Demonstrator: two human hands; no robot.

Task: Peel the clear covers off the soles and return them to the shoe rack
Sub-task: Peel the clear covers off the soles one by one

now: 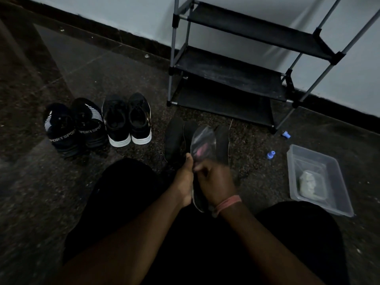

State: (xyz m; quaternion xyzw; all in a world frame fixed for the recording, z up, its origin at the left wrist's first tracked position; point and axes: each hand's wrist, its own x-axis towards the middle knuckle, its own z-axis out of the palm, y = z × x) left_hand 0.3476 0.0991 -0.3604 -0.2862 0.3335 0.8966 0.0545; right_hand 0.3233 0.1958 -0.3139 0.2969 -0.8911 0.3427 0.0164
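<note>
Seated on the dark speckled floor (61,182), a person holds a black shoe insole (198,199) between both hands, its long axis running away from the body toward the black metal-framed shoe rack (230,70). The left hand (185,177) grips its edge; the right hand (216,182) pinches the shiny clear cover (202,145) (half lifted, toe end up). Jerking could tear the film or bend the insole.

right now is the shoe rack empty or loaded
Empty: every visible shelf of the shoe rack is bare, and both pairs of shoes stand on the floor.
</note>
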